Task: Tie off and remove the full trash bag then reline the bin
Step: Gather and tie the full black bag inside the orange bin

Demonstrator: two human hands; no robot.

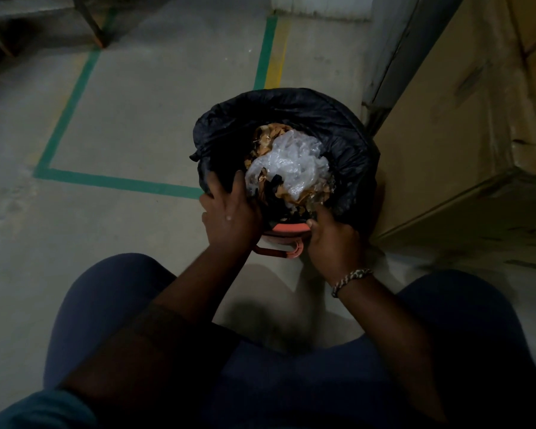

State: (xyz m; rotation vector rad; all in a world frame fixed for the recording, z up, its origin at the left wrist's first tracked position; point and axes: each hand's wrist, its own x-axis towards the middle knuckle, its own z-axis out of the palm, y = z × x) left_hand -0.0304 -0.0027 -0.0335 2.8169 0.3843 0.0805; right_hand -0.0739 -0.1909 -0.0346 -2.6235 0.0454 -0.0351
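Observation:
A black trash bag lines a small red bin on the concrete floor just in front of my knees. The bag's mouth is open and shows crumpled clear plastic and brown scraps. My left hand grips the bag's near left edge, thumb inside the rim. My right hand pinches the bag's near right edge beside the trash. A red handle sticks out of the bin toward me. Most of the bin is hidden under the bag.
Large cardboard boxes stand close on the right, nearly touching the bag. Green floor tape marks a rectangle to the left and a green-yellow stripe runs behind the bin. A metal rack leg stands at the far left.

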